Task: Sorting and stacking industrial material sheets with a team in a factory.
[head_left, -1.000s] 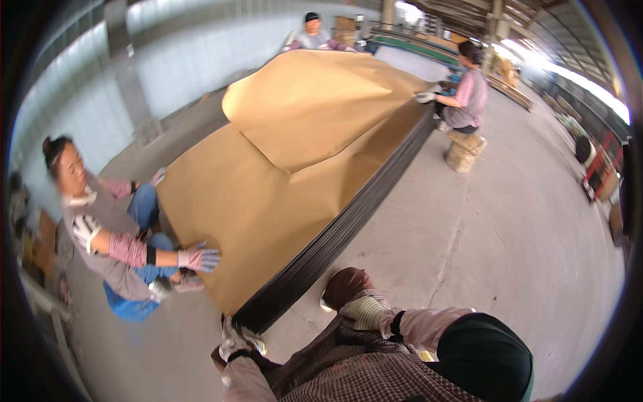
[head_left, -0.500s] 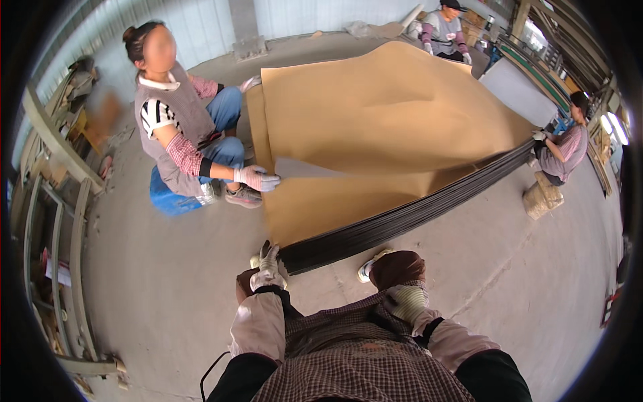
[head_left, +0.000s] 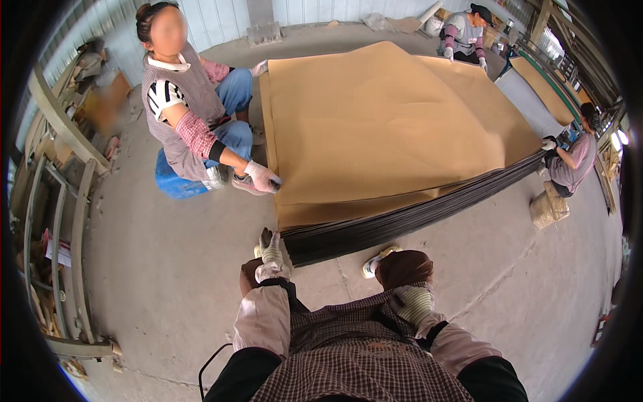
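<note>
A large tan sheet (head_left: pixel 375 120) covers a thick stack of dark-edged sheets (head_left: pixel 402 221) low over the floor in front of me. My left hand (head_left: pixel 270 251), in a striped work glove with dark fingertips, is beside the stack's near left corner. Its fingers stretch forward and hold nothing that I can see. My right hand (head_left: pixel 414 301), gloved the same way, rests on my right thigh with its fingers curled in and nothing visible in them. The tan sheet's near edge lies slightly raised over the layer below.
A co-worker (head_left: pixel 181 114) sits on a blue seat (head_left: pixel 175 179) at the left, gloved hands at the sheet's left edge. Another person (head_left: pixel 465 37) is at the far edge, and one (head_left: pixel 576 157) sits by the right corner. Metal frames (head_left: pixel 57 228) stand along the left.
The sheet's near left corner, lifted and folded back before, now lies down over the stack. The co-worker at the left has lowered it. My hands stay about where they were.
</note>
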`<state>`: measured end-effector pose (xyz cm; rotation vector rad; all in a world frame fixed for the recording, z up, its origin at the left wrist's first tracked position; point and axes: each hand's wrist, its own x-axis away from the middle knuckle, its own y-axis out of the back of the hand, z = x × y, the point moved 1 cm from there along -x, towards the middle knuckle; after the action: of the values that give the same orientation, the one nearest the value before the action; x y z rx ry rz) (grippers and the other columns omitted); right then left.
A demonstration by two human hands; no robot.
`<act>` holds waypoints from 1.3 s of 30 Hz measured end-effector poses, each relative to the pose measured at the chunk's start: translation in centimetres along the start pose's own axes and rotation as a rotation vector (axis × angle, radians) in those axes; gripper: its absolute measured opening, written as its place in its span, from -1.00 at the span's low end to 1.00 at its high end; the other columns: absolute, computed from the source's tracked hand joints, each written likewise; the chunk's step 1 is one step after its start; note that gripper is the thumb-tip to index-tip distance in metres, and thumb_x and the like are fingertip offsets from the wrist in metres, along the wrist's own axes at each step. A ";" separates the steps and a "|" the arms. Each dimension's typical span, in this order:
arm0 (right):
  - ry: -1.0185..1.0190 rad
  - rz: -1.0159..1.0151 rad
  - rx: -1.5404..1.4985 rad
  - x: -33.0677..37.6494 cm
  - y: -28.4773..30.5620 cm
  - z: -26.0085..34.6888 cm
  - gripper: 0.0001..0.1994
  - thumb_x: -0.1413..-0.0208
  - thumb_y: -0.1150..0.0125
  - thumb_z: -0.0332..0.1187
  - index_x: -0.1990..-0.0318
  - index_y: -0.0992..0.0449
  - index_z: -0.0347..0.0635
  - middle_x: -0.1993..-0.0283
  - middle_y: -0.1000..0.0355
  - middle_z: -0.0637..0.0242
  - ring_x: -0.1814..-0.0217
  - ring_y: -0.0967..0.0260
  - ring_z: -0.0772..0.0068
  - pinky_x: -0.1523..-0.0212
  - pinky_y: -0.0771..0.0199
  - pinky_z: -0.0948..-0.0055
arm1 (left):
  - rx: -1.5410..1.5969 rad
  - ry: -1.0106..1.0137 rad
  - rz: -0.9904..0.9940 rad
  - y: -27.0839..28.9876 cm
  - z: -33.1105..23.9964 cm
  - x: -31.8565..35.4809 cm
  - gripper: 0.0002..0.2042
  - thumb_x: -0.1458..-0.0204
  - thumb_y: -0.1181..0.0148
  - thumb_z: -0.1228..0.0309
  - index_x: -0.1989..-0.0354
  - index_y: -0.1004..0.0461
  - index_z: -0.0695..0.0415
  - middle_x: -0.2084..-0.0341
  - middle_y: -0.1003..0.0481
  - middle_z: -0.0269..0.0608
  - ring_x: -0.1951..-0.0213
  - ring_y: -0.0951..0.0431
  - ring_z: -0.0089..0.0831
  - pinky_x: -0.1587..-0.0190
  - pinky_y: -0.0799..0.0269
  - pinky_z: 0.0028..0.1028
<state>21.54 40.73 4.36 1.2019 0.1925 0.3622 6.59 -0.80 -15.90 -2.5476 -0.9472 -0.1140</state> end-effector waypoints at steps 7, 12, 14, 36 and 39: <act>-0.025 0.012 0.026 0.4 -0.5 -0.3 -0.73 -0.04 -0.18 -0.11 0.37 -0.52 -0.14 0.43 -0.49 0.09 0.38 -0.47 -0.02 0.34 -0.46 0.05 | -0.014 -0.065 -0.107 -2.4 -3.3 2.1 -0.68 -0.11 -0.31 0.42 -0.03 -0.55 0.21 0.14 -0.58 -0.34 0.15 -0.50 -0.50 0.00 -0.43 -0.52; 0.004 -0.003 0.013 0.3 -0.5 0.0 -0.72 -0.05 -0.17 -0.10 0.36 -0.52 -0.14 0.43 -0.48 0.10 0.39 -0.47 -0.02 0.34 -0.46 0.06 | 0.050 -0.050 -0.091 -1.9 -4.2 2.5 -0.66 -0.15 -0.28 0.37 -0.08 -0.52 0.21 0.10 -0.57 -0.35 0.11 -0.48 -0.54 -0.05 -0.38 -0.53; 0.002 0.008 0.020 0.3 -0.4 0.2 -0.72 -0.05 -0.17 -0.10 0.36 -0.52 -0.14 0.43 -0.48 0.10 0.39 -0.47 -0.02 0.33 -0.46 0.06 | 0.037 -0.071 -0.095 -1.8 -4.3 2.5 -0.65 -0.15 -0.27 0.38 -0.10 -0.51 0.21 0.09 -0.57 -0.35 0.10 -0.48 -0.54 -0.06 -0.36 -0.52; -0.072 0.026 -0.002 0.9 0.0 0.3 -0.72 -0.02 -0.17 -0.10 0.34 -0.54 -0.12 0.39 -0.52 0.10 0.31 -0.49 -0.03 0.25 -0.45 0.05 | -1.797 0.070 1.110 -18.8 -14.0 3.4 -0.31 0.02 -0.18 -0.25 -0.07 -0.48 0.12 0.05 -0.55 -0.10 -0.08 -0.50 -0.20 -0.11 -0.34 -0.26; -0.049 0.074 0.013 0.6 0.2 0.5 -0.72 -0.03 -0.17 -0.10 0.31 -0.55 -0.14 0.37 -0.53 0.10 0.30 -0.51 -0.01 0.24 -0.48 0.07 | -1.837 -0.462 0.933 -11.9 -7.1 3.9 -0.06 0.10 -0.21 -0.28 -0.38 -0.13 0.07 -0.35 -0.15 0.06 -0.40 -0.08 -0.06 -0.39 0.02 -0.08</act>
<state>22.26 40.53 4.75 1.2318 0.1090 0.3962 2.35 6.76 -4.36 -4.4071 1.0345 -0.1374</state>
